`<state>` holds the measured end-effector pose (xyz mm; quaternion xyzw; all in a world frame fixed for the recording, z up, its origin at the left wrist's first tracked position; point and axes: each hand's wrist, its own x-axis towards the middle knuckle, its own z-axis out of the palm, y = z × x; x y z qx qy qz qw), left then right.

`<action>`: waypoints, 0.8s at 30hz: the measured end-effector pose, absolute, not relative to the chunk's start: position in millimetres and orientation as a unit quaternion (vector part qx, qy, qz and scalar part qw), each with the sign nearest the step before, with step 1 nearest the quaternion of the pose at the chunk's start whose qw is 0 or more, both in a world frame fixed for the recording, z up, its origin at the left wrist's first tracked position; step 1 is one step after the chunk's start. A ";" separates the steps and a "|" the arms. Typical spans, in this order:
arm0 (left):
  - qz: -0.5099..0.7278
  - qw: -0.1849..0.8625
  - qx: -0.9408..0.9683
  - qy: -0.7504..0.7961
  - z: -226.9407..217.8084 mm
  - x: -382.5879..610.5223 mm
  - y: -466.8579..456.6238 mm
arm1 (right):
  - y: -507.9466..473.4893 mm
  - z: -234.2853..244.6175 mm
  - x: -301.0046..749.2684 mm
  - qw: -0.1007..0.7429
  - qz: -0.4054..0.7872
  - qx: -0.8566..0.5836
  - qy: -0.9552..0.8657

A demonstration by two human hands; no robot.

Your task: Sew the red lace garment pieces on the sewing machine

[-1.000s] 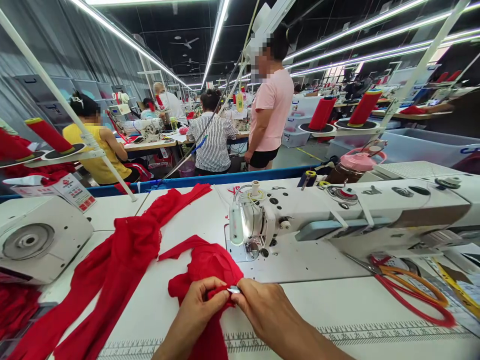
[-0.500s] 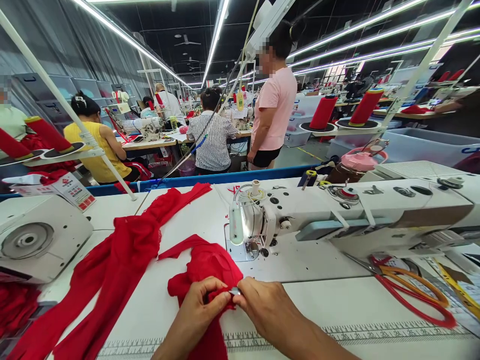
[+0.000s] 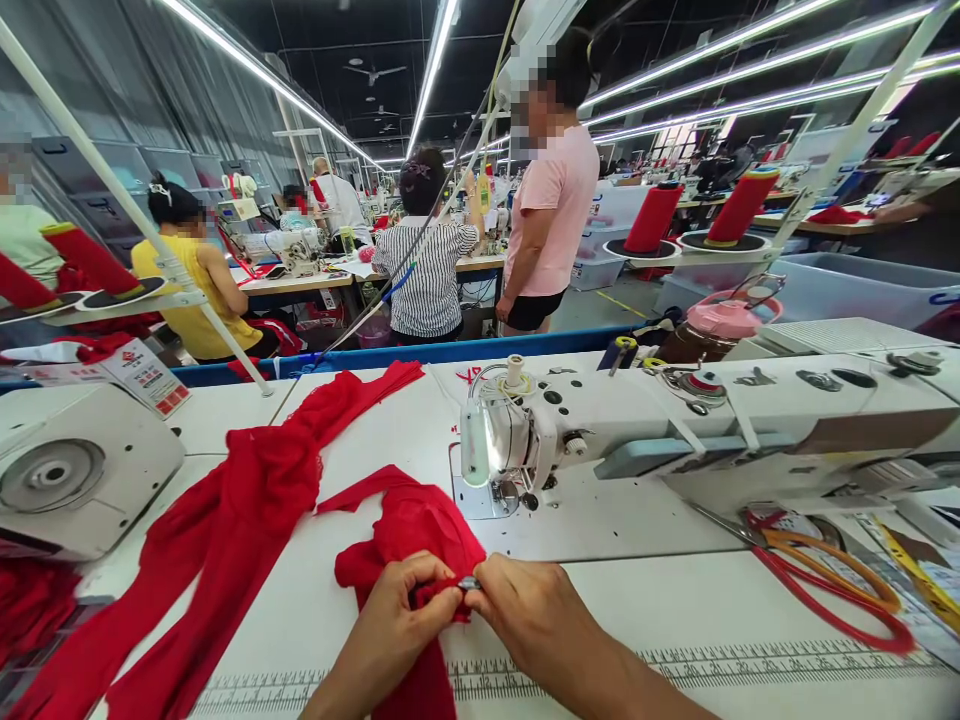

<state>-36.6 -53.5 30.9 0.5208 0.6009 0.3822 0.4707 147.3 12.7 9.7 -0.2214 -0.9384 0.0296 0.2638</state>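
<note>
My left hand [image 3: 397, 615] and my right hand [image 3: 525, 615] meet at the near edge of the white table [image 3: 660, 610]. Both pinch a red lace garment piece [image 3: 412, 535] lying in front of me. A small silver metal part [image 3: 469, 582] shows between my right thumb and forefinger, against the red fabric. The white sewing machine [image 3: 675, 420] stands just behind, its needle head and lamp above the far end of the piece.
A long pile of red lace [image 3: 232, 520] lies to the left beside another machine's handwheel [image 3: 52, 475]. Orange-handled scissors [image 3: 817, 570] and red cord lie at right. A printed ruler [image 3: 675, 665] runs along the front edge. Other workers sit and stand beyond.
My hands have stayed together on the red piece with only small finger shifts. The view has tilted slightly; the standing person in pink has shifted a little.
</note>
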 end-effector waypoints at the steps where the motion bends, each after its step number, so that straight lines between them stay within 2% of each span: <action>1: 0.383 0.475 0.520 0.598 30.7 -36.9 -53.4 | 12.6 10.3 148.0 0.260 0.038 -0.222 -0.939; 9: 0.366 0.473 0.523 0.607 31.9 -36.4 -53.5 | 11.3 9.6 151.4 0.244 0.057 -0.223 -0.942; 16: 0.357 0.481 0.547 0.585 30.7 -36.9 -54.3 | 12.1 23.5 156.4 0.171 0.273 -0.236 -0.917; 18: 0.354 0.481 0.545 0.588 30.6 -36.7 -53.9 | 11.3 20.4 155.9 0.179 0.240 -0.241 -0.923; 22: 0.354 0.483 0.540 0.592 30.4 -36.4 -53.0 | 8.7 6.8 153.4 0.244 0.062 -0.229 -0.940; 24: 0.351 0.483 0.542 0.592 30.7 -36.5 -52.9 | 8.3 5.0 153.6 0.250 0.051 -0.224 -0.941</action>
